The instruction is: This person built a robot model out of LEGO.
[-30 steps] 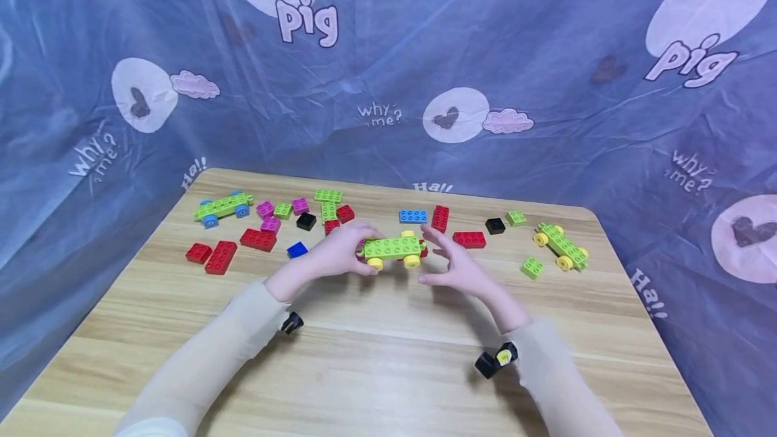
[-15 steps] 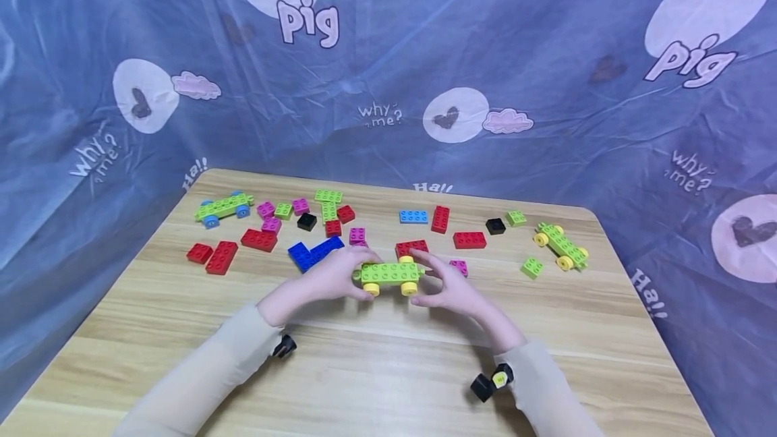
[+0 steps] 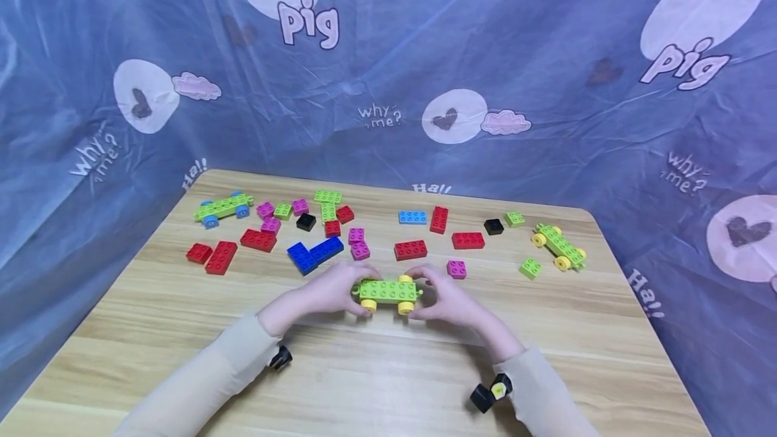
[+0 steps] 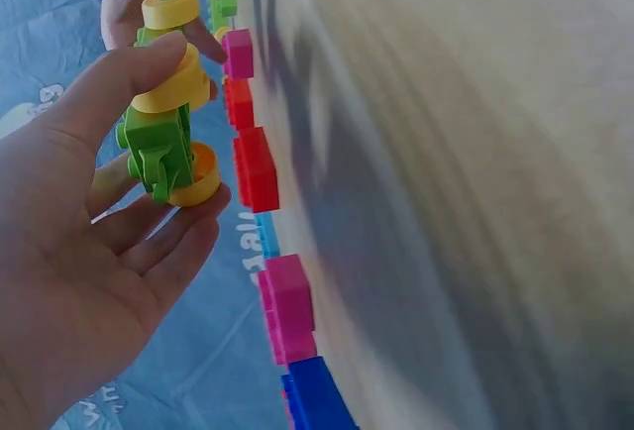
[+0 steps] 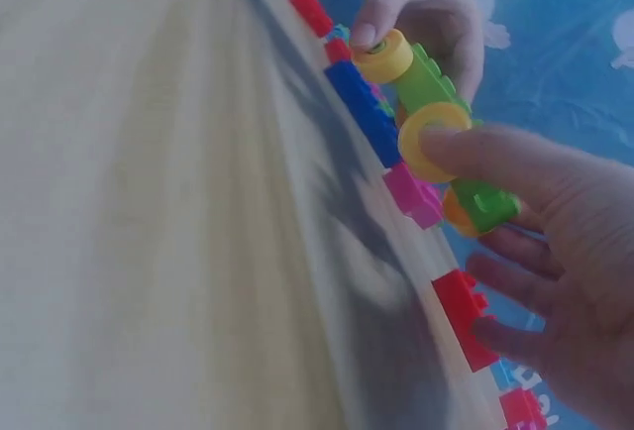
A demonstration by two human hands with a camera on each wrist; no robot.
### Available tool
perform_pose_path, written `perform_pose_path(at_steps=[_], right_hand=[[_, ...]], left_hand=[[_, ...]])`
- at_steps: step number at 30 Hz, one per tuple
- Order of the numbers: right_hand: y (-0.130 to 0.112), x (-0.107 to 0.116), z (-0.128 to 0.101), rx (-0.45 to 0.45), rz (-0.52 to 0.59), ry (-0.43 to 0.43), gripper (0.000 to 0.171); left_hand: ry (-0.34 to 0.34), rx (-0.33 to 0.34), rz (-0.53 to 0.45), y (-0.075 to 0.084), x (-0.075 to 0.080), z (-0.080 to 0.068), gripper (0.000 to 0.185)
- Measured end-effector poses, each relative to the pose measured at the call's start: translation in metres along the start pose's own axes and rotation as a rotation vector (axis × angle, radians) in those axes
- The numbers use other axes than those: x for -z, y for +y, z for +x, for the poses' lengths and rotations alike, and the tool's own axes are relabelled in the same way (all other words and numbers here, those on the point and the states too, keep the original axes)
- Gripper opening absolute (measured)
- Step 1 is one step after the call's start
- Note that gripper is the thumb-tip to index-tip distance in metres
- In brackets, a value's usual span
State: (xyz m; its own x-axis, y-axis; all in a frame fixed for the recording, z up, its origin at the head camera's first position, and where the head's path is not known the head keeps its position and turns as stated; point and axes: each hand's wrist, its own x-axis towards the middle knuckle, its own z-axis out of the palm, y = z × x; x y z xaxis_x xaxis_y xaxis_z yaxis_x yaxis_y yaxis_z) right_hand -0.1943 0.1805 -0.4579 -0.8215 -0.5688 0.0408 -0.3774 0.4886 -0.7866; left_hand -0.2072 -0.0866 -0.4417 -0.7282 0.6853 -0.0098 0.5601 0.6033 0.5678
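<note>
A lime-green toy car base [image 3: 388,291] with yellow wheels is held between both hands, studs up, over the middle of the table. My left hand [image 3: 334,290] grips its left end, the thumb on a front yellow wheel [image 4: 170,83] and the fingers behind. At the other end my right hand [image 3: 448,297] pinches it, with the thumb pressed on a yellow wheel [image 5: 434,143]. In the left wrist view, the base's green hitch end [image 4: 158,158] faces the palm. Beyond the hands lie a red brick [image 3: 411,250] and a magenta brick [image 3: 456,269].
Blue bricks [image 3: 326,249] and several red, magenta, black and green bricks lie across the back of the wooden table [image 3: 364,383]. A blue-wheeled car base [image 3: 223,207] stands far left, another yellow-wheeled base [image 3: 558,247] at right. A blue cloth [image 3: 388,52] hangs behind.
Both hands have drawn the car base nearer to the body, uncovering the blue, magenta and red bricks behind it. The right hand has closed in and taken hold of the base's right end.
</note>
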Motion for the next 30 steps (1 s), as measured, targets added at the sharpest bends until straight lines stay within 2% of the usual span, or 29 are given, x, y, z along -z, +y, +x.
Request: perform_pose_path(at_steps=[7, 18, 30], right_hand=[[-0.004, -0.011, -0.006, -0.024, -0.105, -0.012, 0.066], [-0.007, -0.020, -0.011, -0.073, -0.090, -0.051, 0.065], [-0.006, -0.025, -0.010, -0.060, -0.123, -0.088, 0.066]], left_hand=[[-0.024, -0.028, -0.001, -0.002, -0.009, -0.007, 0.061], [-0.041, -0.014, -0.051, 0.000, -0.018, -0.018, 0.062], [-0.103, 0.008, -0.052, -0.001, -0.019, -0.017, 0.060]])
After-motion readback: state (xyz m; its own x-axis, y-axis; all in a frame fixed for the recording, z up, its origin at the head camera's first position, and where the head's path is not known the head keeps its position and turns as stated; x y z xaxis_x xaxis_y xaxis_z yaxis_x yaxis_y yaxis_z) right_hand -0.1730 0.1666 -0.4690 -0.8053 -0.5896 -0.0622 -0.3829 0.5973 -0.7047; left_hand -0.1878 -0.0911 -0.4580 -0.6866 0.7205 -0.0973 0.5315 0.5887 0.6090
